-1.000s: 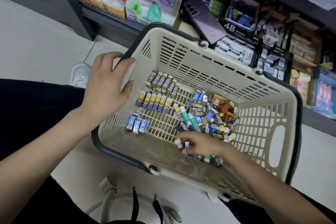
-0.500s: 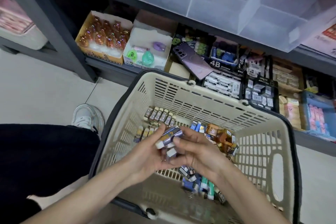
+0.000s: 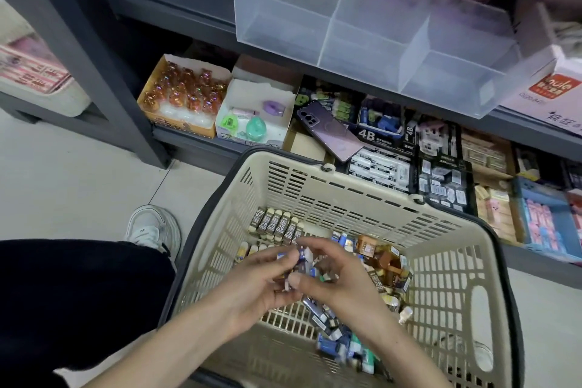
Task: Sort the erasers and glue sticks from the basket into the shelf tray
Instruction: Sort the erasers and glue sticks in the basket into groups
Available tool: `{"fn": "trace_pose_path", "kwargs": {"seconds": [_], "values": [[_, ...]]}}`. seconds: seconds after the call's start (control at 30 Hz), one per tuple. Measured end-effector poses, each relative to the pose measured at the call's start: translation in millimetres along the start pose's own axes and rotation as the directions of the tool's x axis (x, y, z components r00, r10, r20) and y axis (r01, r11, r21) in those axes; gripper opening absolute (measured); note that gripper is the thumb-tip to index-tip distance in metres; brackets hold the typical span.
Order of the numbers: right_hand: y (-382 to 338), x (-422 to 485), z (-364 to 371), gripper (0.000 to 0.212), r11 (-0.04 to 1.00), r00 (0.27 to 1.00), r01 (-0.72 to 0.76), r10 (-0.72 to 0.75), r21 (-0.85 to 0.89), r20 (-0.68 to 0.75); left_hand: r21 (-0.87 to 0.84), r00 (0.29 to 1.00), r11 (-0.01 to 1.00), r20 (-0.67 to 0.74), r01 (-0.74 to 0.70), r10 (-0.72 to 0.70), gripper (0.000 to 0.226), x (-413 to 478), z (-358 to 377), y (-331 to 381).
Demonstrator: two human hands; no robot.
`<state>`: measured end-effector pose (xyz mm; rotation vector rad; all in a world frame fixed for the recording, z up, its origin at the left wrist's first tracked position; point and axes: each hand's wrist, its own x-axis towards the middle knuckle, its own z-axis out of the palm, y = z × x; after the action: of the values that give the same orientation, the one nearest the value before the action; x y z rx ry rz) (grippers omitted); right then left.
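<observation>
1. The step in hand looks like squaring up a bunch of erasers [image 3: 300,261] above the middle of the basket [image 3: 346,198] before it goes to the shelf tray [image 3: 371,50].
2. The left hand [image 3: 252,290] and right hand [image 3: 337,280] meet over the basket floor, just in front of the row of 2B erasers [image 3: 277,224] that lies against the far wall.
3. The left fingers [image 3: 283,257] are curled part-way round the bunch from the basket's left side. The right thumb and forefinger [image 3: 318,244] pinch it from the right, and the other right fingers are loosely spread. Both hands grip the erasers, and neither is flat or idle.
4. To do it well, I judge that the sleeves should be lined up flush while the bunch is over the basket, so that a dropped piece falls back in.
5. Then one hand should take the whole bunch firmly before it rises to the tray, which sits beyond and above the basket's far rim. All three of its compartments look bare.
6. Keep one kind to one compartment. The loose heap [image 3: 381,261] at the basket's right and the blurred glue sticks [image 3: 362,353] near its front wall are not yet sorted.
</observation>
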<state>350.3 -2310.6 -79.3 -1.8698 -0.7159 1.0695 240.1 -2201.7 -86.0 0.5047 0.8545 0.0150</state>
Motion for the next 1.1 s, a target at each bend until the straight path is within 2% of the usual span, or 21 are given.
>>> {"fn": "trace_pose_path", "kwargs": {"seconds": [0.07, 0.13, 0.23, 0.37, 0.43, 0.53, 0.6, 0.63, 0.73, 0.83, 0.93, 1.0, 1.1], "values": [[-0.6, 0.9, 5.9, 0.036, 1.0, 0.993, -0.026, 0.027, 0.017, -0.115, 0.001, 0.998, 0.999, -0.058, -0.039, 0.039, 0.041, 1.6, 1.6, -1.7], [-0.2, 3.3, 9.7, 0.036, 0.996, 0.982, -0.07, 0.078, 0.057, -0.171, -0.008, 0.99, 0.997, -0.12, -0.071, 0.07, 0.037, 2.0, 4.7, -2.5], [0.7, 4.3, 10.9, 0.036, 0.981, 0.981, -0.1, 0.125, 0.164, -0.148, -0.055, 0.976, 0.992, -0.193, -0.112, 0.1, 0.032, 1.2, 9.9, -2.1], [-2.4, 0.5, 13.1, 0.017, 0.961, 0.985, -0.087, 0.122, 0.262, -0.122, -0.07, 0.969, 0.991, -0.226, -0.117, 0.098, 0.038, -1.4, 8.5, 3.0], [-4.9, -3.2, 15.0, 0.015, 0.944, 0.987, -0.056, 0.102, 0.324, -0.126, -0.049, 0.962, 0.99, -0.248, -0.129, 0.113, 0.025, -4.7, 5.5, 8.1], [-10.7, -8.7, 13.6, 0.019, 0.849, 0.985, -0.049, 0.129, 0.526, -0.116, -0.008, 0.958, 0.989, -0.249, -0.15, 0.143, 0.015, -14.9, 0.4, 21.4], [-10.6, -7.1, 7.7, 0.021, 0.77, 0.972, -0.082, 0.202, 0.633, -0.12, 0.055, 0.94, 0.968, -0.235, -0.243, 0.25, 0.014, -21.9, -6.2, 33.2], [-8.0, -5.0, 4.1, 0.02, 0.744, 0.961, -0.104, 0.247, 0.66, -0.127, 0.117, 0.91, 0.938, -0.231, -0.326, 0.345, 0.013, -25.6, -10.7, 39.8], [13.1, 7.9, -0.7, 0.009, 0.672, 0.911, -0.222, 0.401, 0.706, -0.095, 0.348, 0.753, 0.77, -0.217, -0.534, 0.621, 0.013, -34.2, -25.7, 61.0], [42.5, 26.5, 10.6, 0.016, 0.516, 0.808, -0.408, 0.589, 0.753, 0.034, 0.418, 0.666, 0.692, -0.234, -0.589, 0.708, 0.015, -34.8, -42.0, 74.4], [66.7, 45.1, 30.5, 0.022, 0.407, 0.734, -0.516, 0.663, 0.754, 0.144, 0.557, 0.558, 0.578, -0.229, -0.596, 0.797, 0.015, -28.0, -55.2, 79.7], [75.5, 57.5, 44.4, 0.021, 0.42, 0.699, -0.585, 0.695, 0.694, 0.169, 0.651, 0.493, 0.487, -0.194, -0.582, 0.848, 0.016, -21.3, -58.5, 80.7], [81.5, 79.5, 67.3, 0.015, 0.466, 0.672, -0.621, 0.73, 0.63, 0.122, 0.685, 0.448, 0.408, -0.132, -0.603, 0.884, 0.024, -11.3, -57.8, 78.7]]}}
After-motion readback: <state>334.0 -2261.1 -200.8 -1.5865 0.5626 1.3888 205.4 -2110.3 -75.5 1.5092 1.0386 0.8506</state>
